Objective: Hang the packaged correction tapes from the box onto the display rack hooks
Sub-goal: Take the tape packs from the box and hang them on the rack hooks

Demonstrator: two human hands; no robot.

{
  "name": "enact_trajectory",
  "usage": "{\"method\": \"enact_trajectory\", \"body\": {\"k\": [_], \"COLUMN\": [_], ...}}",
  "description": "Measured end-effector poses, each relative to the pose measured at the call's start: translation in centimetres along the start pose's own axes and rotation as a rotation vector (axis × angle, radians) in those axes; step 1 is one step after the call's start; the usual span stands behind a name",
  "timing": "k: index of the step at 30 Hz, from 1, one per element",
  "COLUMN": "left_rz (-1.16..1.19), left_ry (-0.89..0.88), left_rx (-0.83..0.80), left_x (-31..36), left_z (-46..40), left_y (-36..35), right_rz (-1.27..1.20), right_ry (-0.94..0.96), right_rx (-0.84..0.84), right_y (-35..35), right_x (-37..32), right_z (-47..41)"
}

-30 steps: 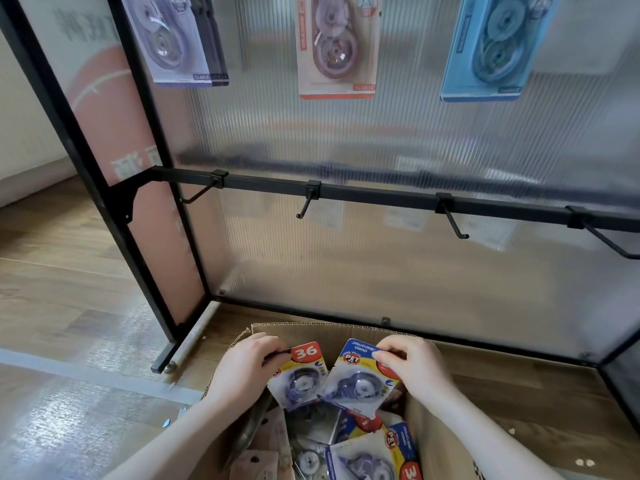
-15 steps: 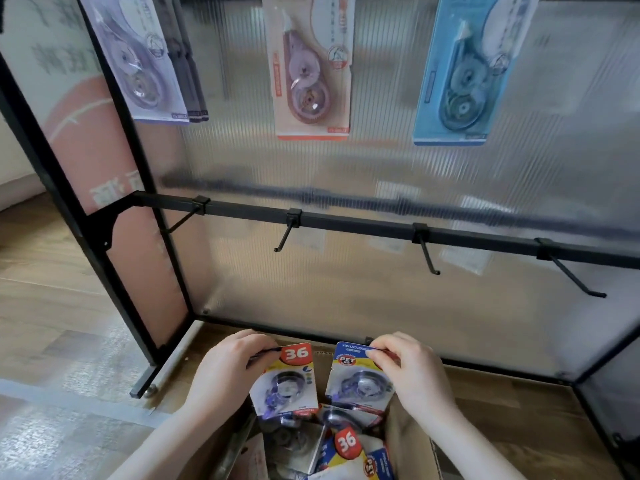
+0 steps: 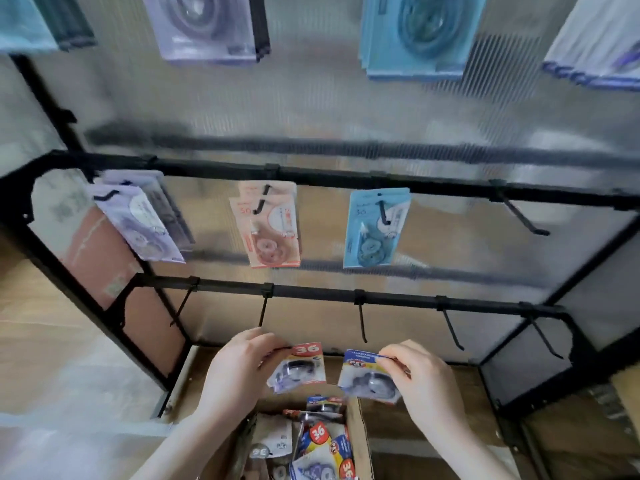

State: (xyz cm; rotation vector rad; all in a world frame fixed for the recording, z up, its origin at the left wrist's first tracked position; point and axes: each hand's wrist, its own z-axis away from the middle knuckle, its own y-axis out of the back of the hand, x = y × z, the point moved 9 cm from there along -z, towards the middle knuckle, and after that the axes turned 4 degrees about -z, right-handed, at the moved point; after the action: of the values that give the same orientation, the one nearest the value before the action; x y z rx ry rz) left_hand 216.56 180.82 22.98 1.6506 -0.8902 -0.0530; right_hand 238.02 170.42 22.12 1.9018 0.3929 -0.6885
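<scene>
Cardboard box point(image 3: 358, 441) cropped; upper packs point(image 3: 207, 29) blurred

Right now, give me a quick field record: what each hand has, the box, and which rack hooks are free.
left hand: pinches a packet marked 36 by its top edge
right hand: pinches a blue-topped packet by its top edge
box: open, below both hands, more packets inside
bottom rail hooks: all bare
middle rail: purple, orange and blue packs hung; right hook bare

floor: wood planks point(image 3: 52, 341) | panel: ribbed translucent sheet point(image 3: 311, 109)
</scene>
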Motion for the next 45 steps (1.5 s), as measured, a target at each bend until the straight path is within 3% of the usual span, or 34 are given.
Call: {"method": "enact_trajectory", "body": {"k": [11,19,26,35,45], "left_rz": [0.064,0.070,0.101,0.044,0.080], "left_ry": [-0.116,-0.123,-0.006,0.019,-0.064], "left_rx": [-0.087,-0.046,-0.037,0.010,-0.043], "left_x": [9.5,15.4,22.6,26.4,25.7], "left_z": [-4.9,-6.9,-6.2,-7.5,-8.5], "left_y": [12.1,11.9,9.5,9.5,6.8], "right_rz": [0.090,0.087,0.053,0.048,0.102], "right_ry": [-0.162,-0.098,-0.002,0.127,0.165], "right_rx": [0.099,0.157,0.136,0.105,0.017], "right_y": [16.5,23.3,28.2,29.8,25.4], "right_x": [-6.4,-3.9,0.0,1.6,2.0], "right_z": [-1.7,-3.4,-4.1,-8.2,-11.9]}}
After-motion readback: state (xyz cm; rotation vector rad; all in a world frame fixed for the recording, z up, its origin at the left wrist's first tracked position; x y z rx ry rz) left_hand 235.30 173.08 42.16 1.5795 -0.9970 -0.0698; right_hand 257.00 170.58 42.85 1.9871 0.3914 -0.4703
